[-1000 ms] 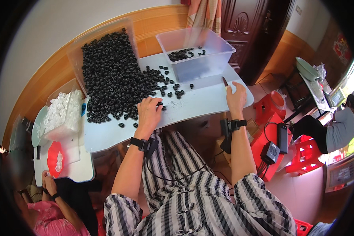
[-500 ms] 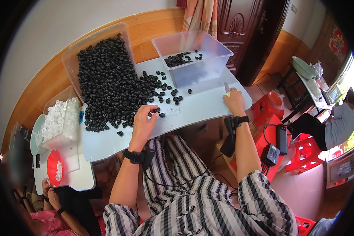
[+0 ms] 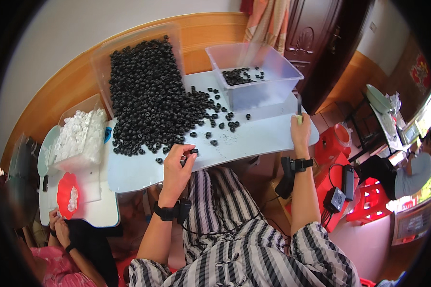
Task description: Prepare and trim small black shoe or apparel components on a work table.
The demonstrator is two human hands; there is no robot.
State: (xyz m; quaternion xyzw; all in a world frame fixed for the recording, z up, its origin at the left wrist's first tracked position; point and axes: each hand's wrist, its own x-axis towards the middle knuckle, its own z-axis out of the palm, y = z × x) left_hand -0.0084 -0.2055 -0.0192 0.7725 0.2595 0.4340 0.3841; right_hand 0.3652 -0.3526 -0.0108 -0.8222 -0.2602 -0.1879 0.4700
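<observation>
My left hand (image 3: 177, 165) is closed at the near edge of the light blue table (image 3: 244, 139), with a small round black part (image 3: 193, 151) pinched between thumb and fingertips. Farther right, my right hand (image 3: 300, 130) is closed around the pale yellow-green handle of a small knife (image 3: 299, 111), whose blade points up and away from me. A big heap of black parts (image 3: 151, 103) spills from a tilted clear bin (image 3: 99, 71) onto the table, to the far left of my left hand. Several loose ones lie between the heap and my hands.
A clear plastic tub (image 3: 268, 86) with some black parts stands at the back. Left are a container of white parts (image 3: 79, 136) and a red dish (image 3: 68, 191), beside another person's hands (image 3: 57, 225). Red stools (image 3: 331, 142) and a power unit (image 3: 334, 200) are on the right.
The view has shifted, so the table sits farther right. My left hand has drawn nearer the front edge with the black part. The knife in my right hand now stands out more beyond the fingers.
</observation>
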